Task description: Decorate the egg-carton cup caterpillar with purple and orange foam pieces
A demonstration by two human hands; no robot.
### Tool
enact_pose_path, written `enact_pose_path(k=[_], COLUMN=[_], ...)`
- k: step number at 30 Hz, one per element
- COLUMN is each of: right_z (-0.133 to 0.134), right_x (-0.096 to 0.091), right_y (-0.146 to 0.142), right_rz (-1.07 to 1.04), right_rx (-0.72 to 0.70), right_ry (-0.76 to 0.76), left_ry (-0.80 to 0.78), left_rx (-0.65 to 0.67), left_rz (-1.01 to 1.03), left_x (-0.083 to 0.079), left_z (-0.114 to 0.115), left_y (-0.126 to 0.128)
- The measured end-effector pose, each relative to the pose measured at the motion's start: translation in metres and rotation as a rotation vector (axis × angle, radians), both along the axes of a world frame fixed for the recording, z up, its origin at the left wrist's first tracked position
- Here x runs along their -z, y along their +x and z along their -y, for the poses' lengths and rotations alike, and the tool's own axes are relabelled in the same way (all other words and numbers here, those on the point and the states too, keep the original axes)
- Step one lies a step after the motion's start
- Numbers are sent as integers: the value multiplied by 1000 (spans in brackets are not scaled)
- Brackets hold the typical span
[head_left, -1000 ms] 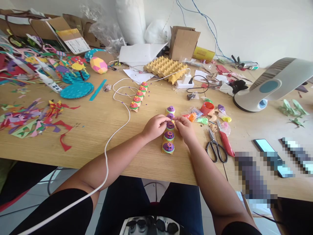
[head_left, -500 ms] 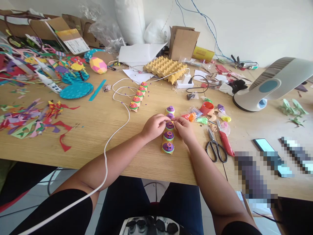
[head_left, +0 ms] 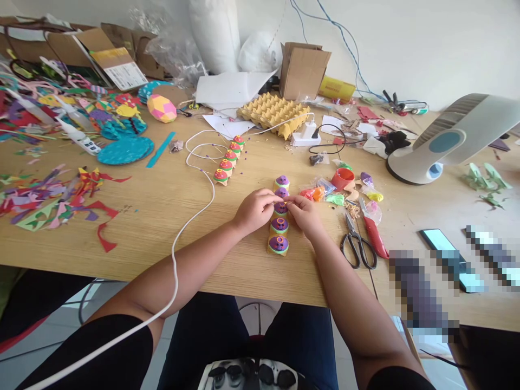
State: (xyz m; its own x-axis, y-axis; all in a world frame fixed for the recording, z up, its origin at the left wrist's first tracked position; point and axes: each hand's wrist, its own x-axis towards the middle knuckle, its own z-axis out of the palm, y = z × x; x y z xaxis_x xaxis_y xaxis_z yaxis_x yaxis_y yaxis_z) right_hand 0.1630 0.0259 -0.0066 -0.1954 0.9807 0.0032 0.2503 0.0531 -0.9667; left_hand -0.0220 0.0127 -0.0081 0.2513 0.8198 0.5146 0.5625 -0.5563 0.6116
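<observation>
A strip of egg-carton cups decorated in purple clay (head_left: 279, 244) runs away from me along the table. The nearer cups carry orange rings and small dark dots. Over the strip's middle cup (head_left: 280, 208), my left hand (head_left: 258, 210) comes in from the left with its fingers pinched. My right hand (head_left: 304, 214) meets it from the right, thumb and finger pressed together too. The fingertips nearly touch, and whatever is between them is too small to make out. To the left stands a second strip, with red and green cups (head_left: 226, 165) and thin pins in it.
Black-handled scissors (head_left: 357, 244) and a red-handled knife (head_left: 374, 233) lie right of my right hand. Bags of coloured clay (head_left: 317, 192) sit beyond it. A white cable (head_left: 175, 260) crosses my left arm. A fan (head_left: 442, 141) stands at the right, a yellow egg tray (head_left: 272, 111) at the back.
Both hands stay over the middle of the purple strip, with only slight finger movement. The whole view has shifted a little.
</observation>
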Motion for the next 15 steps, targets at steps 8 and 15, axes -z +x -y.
enact_pose_path(k=[8,15], right_z=[-1,1], right_x=[2,0], right_y=[1,0], right_rz=[7,7], right_rx=[7,8], right_ry=[-5,-3], left_ry=[6,13], left_rx=[-13,-21], left_rz=[-6,-11], left_x=[-1,-2], left_z=[1,1], left_y=[0,0])
